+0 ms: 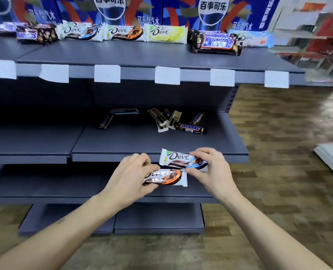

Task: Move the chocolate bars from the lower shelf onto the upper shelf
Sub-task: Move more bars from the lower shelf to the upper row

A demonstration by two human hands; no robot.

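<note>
Your left hand [131, 177] pinches an orange-banded Dove bar [166, 177] by its left end; your right hand [210, 165] pinches a blue-banded Dove bar [178, 158] by its right end. Both bars sit at the lower shelf [161, 141] front edge, Snickers bars [191, 128] lying behind.

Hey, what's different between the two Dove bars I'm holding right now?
The left hand grips the orange-accented Dove bar; the right hand pinches the blue-accented Dove bar. The orange-accented bar sits lower and nearer the camera, the blue-accented bar higher and further right. The orange-accented bar is held at its left end, the blue-accented one at its right end. Both have white wrappers with a brown swirl and lie roughly level.
</note>
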